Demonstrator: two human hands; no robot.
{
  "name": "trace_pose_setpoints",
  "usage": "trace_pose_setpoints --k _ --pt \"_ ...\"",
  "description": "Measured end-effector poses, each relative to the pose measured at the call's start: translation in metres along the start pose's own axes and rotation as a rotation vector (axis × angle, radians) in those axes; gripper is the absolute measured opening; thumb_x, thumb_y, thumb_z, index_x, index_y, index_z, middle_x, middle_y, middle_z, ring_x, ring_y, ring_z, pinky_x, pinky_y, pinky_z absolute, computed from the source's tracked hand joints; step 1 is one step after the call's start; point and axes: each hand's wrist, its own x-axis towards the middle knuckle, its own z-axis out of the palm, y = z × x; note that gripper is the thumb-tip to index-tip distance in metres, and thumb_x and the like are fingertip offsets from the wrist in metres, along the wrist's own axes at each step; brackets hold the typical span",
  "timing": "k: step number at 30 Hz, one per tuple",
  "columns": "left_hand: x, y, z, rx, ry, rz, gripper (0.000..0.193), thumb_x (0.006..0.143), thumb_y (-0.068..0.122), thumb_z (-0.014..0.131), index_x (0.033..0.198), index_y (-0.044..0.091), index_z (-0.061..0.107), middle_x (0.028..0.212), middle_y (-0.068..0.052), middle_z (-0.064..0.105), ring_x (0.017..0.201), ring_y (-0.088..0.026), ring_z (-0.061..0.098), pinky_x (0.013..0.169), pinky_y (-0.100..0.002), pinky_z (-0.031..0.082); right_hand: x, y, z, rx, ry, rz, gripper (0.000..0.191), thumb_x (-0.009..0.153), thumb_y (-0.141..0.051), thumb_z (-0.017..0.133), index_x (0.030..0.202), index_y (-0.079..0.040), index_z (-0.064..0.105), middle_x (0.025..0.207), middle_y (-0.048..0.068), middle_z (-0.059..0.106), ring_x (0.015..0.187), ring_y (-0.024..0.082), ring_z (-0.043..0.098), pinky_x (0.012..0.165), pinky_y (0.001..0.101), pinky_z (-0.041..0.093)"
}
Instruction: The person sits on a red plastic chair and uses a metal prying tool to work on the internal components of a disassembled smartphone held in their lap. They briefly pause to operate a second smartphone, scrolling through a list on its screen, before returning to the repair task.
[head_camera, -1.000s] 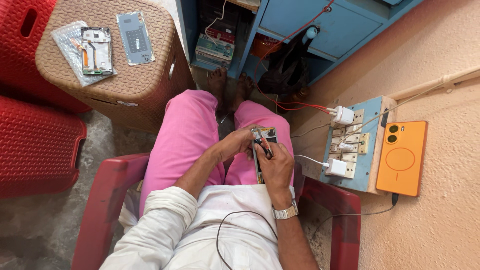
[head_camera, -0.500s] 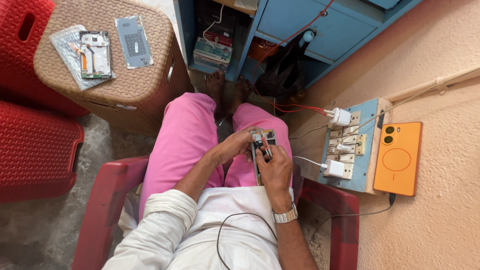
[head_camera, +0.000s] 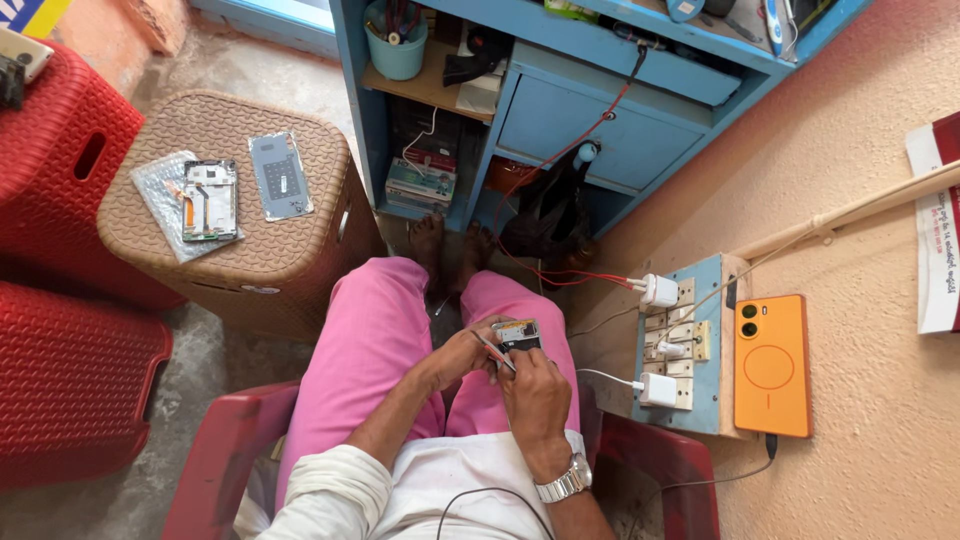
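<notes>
- Pink trousers fill the middle of the view: a person sits on a red plastic chair (head_camera: 655, 465), looking down at their own lap.
- Blue wooden cabinet (head_camera: 600, 110) stands ahead of the bare feet, with red wires trailing from it.
- Brown woven stool (head_camera: 290, 270) sits to the left; a dismantled phone frame (head_camera: 209, 198) lies near its left edge and a grey back panel (head_camera: 279, 176) near its middle.
- Orange phone (head_camera: 771, 364) hangs on the wall at right, just beside a blue switchboard (head_camera: 690, 350) holding white chargers.
- Left hand (head_camera: 462, 352) grips a small phone part (head_camera: 518, 334) over the right thigh, fingers curled around its left edge.
- Right hand (head_camera: 535, 392) pinches a thin red-handled tool (head_camera: 493, 351), its tip touching the part.
- Judged risk: with nothing under the part but a knee, a slip of the tool could scratch it or prick the holding fingers, and any loosened screw might drop to the floor.
</notes>
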Motion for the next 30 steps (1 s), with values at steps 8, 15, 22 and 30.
trace_pose_setpoints --k 8,15,22,30 --pt "-0.003 0.000 0.000 0.073 0.019 0.034 0.046 0.101 0.022 0.040 0.143 0.008 0.052 0.100 -0.007 0.068 0.078 -0.014 0.066 0.065 -0.029 0.056 -0.003 0.008 -0.010 0.007 0.037 -0.045 0.012 0.080 -0.013 0.076 0.090 -0.007 0.072 0.081 0.011 0.066 0.072 0.032 0.065 0.064 0.0445 0.053" --pt "0.001 -0.015 -0.005 0.096 0.084 0.046 0.043 0.103 0.019 0.044 0.141 0.004 0.055 0.093 -0.005 0.065 0.071 -0.012 0.061 0.063 -0.027 0.054 0.003 0.034 -0.044 0.357 0.226 0.333 0.017 0.094 -0.015 0.076 0.088 0.001 0.072 0.072 0.010 0.061 0.057 0.015 0.052 0.054 0.0340 0.042" --pt "0.009 -0.010 -0.002 0.134 0.037 0.113 0.041 0.106 0.023 0.045 0.138 0.007 0.065 0.077 0.001 0.058 0.058 -0.008 0.051 0.051 -0.023 0.042 0.125 0.044 -0.095 0.184 0.473 0.105 0.014 0.095 -0.015 0.079 0.095 -0.002 0.076 0.071 0.009 0.058 0.060 0.016 0.052 0.058 0.0343 0.042" --pt "0.023 -0.019 -0.015 0.075 0.114 0.064 0.019 0.107 0.018 0.045 0.115 0.007 0.059 0.076 0.003 0.058 0.058 -0.006 0.052 0.050 -0.022 0.043 0.388 0.076 -0.119 -0.217 0.520 -0.334 0.026 0.102 -0.018 0.082 0.086 -0.003 0.070 0.081 0.016 0.064 0.074 0.035 0.063 0.066 0.0482 0.048"
